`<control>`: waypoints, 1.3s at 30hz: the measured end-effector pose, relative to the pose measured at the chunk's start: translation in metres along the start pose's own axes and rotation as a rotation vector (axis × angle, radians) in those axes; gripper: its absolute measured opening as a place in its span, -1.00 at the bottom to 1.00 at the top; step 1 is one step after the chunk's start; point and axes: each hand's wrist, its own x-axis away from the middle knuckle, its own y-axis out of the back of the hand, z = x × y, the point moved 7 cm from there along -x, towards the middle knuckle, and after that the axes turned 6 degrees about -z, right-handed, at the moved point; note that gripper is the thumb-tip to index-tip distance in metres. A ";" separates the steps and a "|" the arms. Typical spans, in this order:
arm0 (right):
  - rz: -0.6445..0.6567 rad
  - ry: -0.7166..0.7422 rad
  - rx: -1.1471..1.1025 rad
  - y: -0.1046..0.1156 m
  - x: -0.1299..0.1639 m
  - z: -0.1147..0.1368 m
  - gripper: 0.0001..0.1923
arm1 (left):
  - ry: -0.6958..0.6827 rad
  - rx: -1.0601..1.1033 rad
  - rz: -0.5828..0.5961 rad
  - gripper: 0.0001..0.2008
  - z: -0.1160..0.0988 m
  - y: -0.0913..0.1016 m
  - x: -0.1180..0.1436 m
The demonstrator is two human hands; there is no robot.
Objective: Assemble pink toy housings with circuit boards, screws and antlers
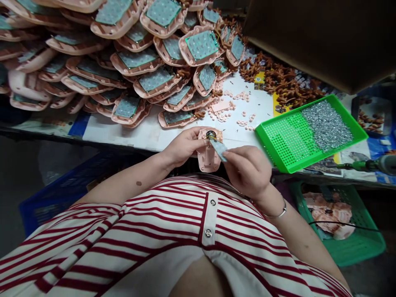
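Note:
My left hand (185,145) grips a pink plastic shell (208,161) by its upper left side, just over the table's front edge. A round dark speaker (210,135) sits in the top of the shell, with thin wires near it. Between the fingertips of my right hand (247,168) is a grey-green circuit board (218,149), tilted over the shell's right side. Its upper end lies close to the speaker. The inside of the shell faces up, and part of it is hidden by the board.
Pink shells with boards (199,44) are piled at the back left. A green tray (275,152) of screws (324,123) stands right, near an electric screwdriver (371,165). Brown plastic parts (278,80) lie behind. A green basket (337,255) holds shells below; a cardboard box (309,37) overhangs the back right.

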 end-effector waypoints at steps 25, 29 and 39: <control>-0.039 0.090 -0.002 -0.005 0.007 -0.006 -0.65 | 0.020 -0.054 0.086 -0.68 0.005 -0.012 0.001; 0.022 0.274 0.032 -0.010 0.012 0.006 -0.76 | 0.009 -0.039 0.077 -0.68 0.003 -0.012 0.001; 0.013 0.423 0.161 -0.014 0.014 0.022 -0.95 | -0.001 -0.010 0.100 -0.66 0.000 -0.016 0.006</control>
